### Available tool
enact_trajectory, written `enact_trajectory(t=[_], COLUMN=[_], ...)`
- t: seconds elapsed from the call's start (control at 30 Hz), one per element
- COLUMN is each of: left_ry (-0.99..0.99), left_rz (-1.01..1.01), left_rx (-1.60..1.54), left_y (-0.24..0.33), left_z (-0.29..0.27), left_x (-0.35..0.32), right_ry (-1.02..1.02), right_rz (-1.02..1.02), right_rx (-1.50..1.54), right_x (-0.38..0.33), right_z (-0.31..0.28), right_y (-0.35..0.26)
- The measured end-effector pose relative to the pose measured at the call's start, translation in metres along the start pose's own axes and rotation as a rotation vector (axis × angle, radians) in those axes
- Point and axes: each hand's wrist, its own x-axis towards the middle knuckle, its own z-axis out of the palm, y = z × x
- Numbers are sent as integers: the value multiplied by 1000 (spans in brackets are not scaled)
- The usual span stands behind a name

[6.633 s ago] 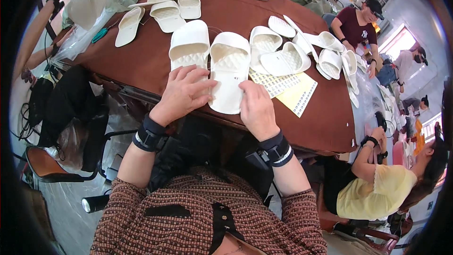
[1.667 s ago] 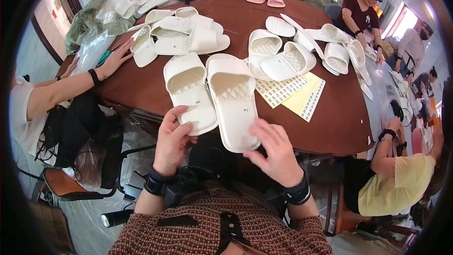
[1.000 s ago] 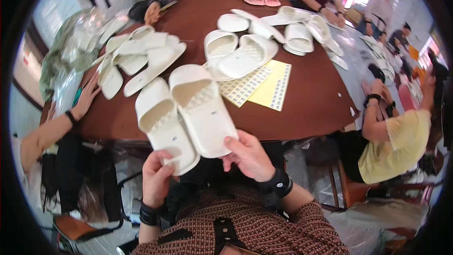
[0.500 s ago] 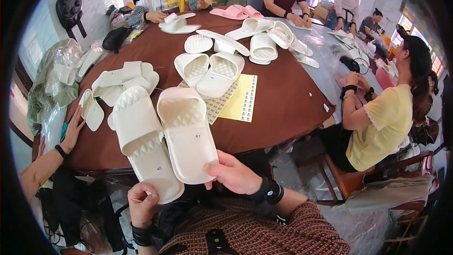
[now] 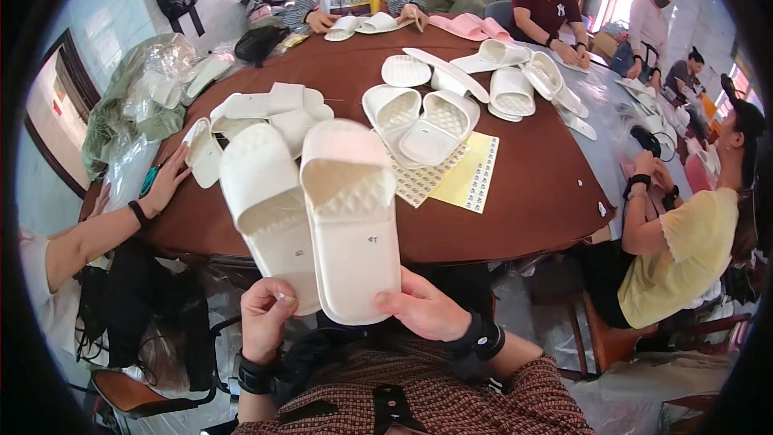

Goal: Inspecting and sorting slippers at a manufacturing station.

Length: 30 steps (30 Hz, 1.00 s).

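My left hand (image 5: pixel 270 318) is closed on the heel end of a white slipper (image 5: pixel 278 246), which stands tilted up with its toe away from me. Close beside it, my right hand (image 5: pixel 427 312) grips a second white slipper (image 5: pixel 354 262) by the heel edge, thumb on top. The right-hand slipper partly overlaps the left-hand one in front. Both have a quilted strap and small dark print on the insole. Behind them lies a pair of white slippers (image 5: pixel 435 133) on yellow label sheets (image 5: pixel 467 185).
The brown-covered table (image 5: pixel 515 225) bears more white slippers (image 5: pixel 270 105) at left and pink slippers (image 5: pixel 471 26) at the far side. A co-worker's hand (image 5: pixel 165 181) touches a slipper at left. Other people sit around; a chair (image 5: pixel 133 393) stands at lower left.
My two slippers have come closer together and rise more upright, the right one overlapping the left. The view has swung left. Across the table, a co-worker's slippers now rest on the tabletop.
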Motion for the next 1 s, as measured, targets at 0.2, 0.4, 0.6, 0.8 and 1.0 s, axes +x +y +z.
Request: enact_trajectory(t=[0.2, 0.4, 0.6, 0.8, 1.0], left_ry=[-166, -225, -129, -100, -110], left_rz=[-70, -21, -31, 20, 88], left_rx=[139, 208, -113, -183, -188], left_y=[16, 9, 2, -1, 10], left_z=[26, 42, 36, 38, 33], left_x=[4, 16, 16, 14, 8], right_ry=[-35, 86, 237, 273, 206], right_rz=[-75, -155, -329, -428, -361], right_rx=[-223, -332, -681, -734, -591], right_x=[9, 4, -21, -27, -32], right_z=[6, 0, -8, -1, 3], right_y=[-13, -26, -27, -26, -25])
